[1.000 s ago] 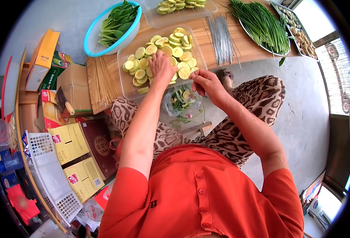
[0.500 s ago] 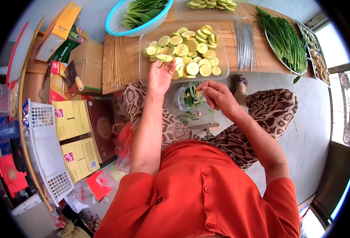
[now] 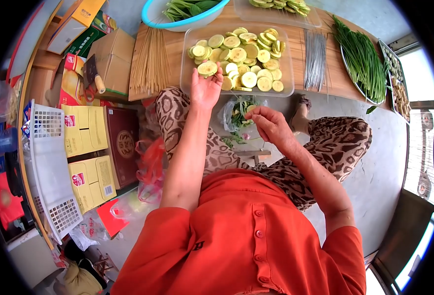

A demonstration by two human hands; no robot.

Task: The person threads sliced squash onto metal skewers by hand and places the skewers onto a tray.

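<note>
In my left hand (image 3: pixel 206 91), palm up and fingers curled, rests a round pale-green zucchini slice (image 3: pixel 207 69), held at the fingertips. This hand is at the near left edge of a clear plastic tray (image 3: pixel 186 54) heaped with cut zucchini slices (image 3: pixel 251 51). Right of it and lower, my right hand (image 3: pixel 271 125) is closed in a pinch above my lap. A thin skewer seems to be in that pinch, but it barely shows now. Behind the pinching fingers, a plastic bag (image 3: pixel 228 114) with green scraps stands on the floor.
Bamboo skewers (image 3: pixel 150 61) lie left of the tray, metal skewers (image 3: pixel 315 61) right. Farther round the wooden table are a blue-rimmed basin (image 3: pixel 150 19) of greens and a plate of chives (image 3: pixel 359 61). Cartons (image 3: pixel 111 59), a cleaver (image 3: pixel 90 71) and a white basket (image 3: pixel 50 167) are at left.
My left hand has turned the zucchini slice so its cut face shows more. My right hand has shifted slightly lower. The whole view has moved a little, with the table higher in it.
</note>
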